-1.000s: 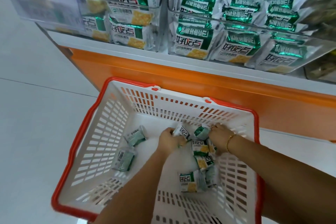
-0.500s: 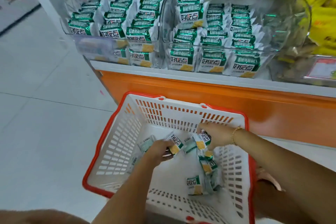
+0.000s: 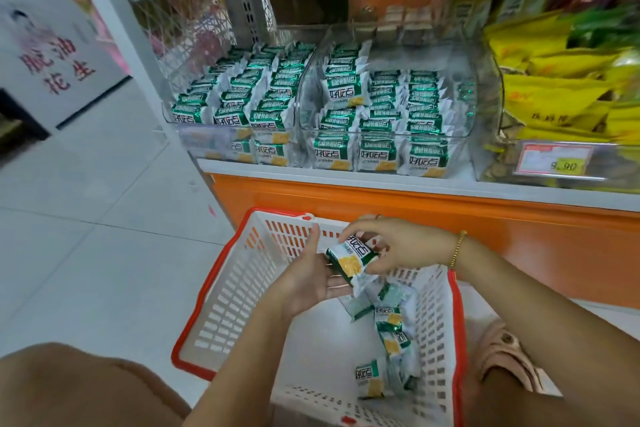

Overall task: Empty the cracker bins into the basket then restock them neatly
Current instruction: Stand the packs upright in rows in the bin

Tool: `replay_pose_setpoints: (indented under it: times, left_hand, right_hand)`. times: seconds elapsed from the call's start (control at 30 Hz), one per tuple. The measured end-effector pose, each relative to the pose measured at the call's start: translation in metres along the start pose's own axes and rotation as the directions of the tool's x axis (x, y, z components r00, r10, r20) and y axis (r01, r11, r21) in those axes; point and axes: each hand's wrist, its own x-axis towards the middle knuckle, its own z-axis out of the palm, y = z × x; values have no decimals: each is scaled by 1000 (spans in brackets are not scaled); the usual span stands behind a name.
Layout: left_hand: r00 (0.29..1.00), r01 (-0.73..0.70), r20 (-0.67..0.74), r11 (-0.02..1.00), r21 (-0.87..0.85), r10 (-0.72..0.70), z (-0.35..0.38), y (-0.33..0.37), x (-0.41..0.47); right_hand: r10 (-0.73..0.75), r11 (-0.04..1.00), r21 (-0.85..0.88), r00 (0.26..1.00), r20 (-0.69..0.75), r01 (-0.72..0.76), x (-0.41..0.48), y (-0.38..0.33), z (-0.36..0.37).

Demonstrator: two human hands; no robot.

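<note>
Right grip [image 3: 405, 243]: my bare right hand, with fingers and thumb curled over the held cracker packets [image 3: 351, 258]. It pinches them from above and from their right end.
Left grip [image 3: 308, 276]: palm up, fingers straight, thumb raised. It is not closed and only carries the same packets from below.
Held cracker packets: a small bundle, green and white with a yellow cracker picture. I cannot count them. They sit between my two grips, above the far part of the basket.
Bracelet [image 3: 458, 250]: gold beads on the right wrist.
Basket [image 3: 235, 295]: white slotted plastic with a red rim. It stands on the floor [image 3: 86, 218] just in front of the shelf unit.
Loose packets [image 3: 391, 329]: several lie in a jumble along the right side of the basket bottom.
Left bin [image 3: 204, 140]: clear plastic, on the shelf, filled with upright rows of the same packets.
Right bin [image 3: 464, 104]: just beside the left bin, also with rows of packets. Its left row is stacked higher than the others.
Shelf edge [image 3: 346, 178]: white, with an orange panel [image 3: 485, 218] under it.
Yellow bags [image 3: 554, 80]: in the next clear bin to the right, with a red price label [image 3: 557, 158] in front.
Sandal [image 3: 505, 354]: pink, on the floor just beside the basket's right side.
</note>
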Motion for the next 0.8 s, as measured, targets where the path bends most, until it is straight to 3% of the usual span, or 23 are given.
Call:
replay_pose_setpoints:
  times: [0.1, 0.2, 0.33, 0.57, 0.7, 0.8]
  left_hand:
    - [994, -109, 18, 984, 143, 108, 7, 15, -17]
    - [979, -203, 54, 971, 123, 198, 10, 32, -31]
    - [946, -323, 66, 937, 136, 316, 19, 59, -45]
    - [780, -583, 34, 707, 399, 625, 28, 117, -60]
    - [669, -622, 24, 542, 565, 742, 20, 142, -61]
    - [613, -623, 16, 472, 624, 790, 19, 145, -61]
  right_hand:
    - [-71, 997, 35, 997, -38, 73, -6, -12, -10]
    - [-58, 949, 303, 994, -96, 84, -11, -23, -24]
    - [46, 791, 610, 990, -131, 44, -13, -29, -38]
    - [72, 576, 799, 964, -257, 170, -1, -69, -54]
    - [116, 557, 806, 942, -316, 202, 10, -86, -72]
    - [156, 746, 646, 901, -404, 161, 21, -90, -99]
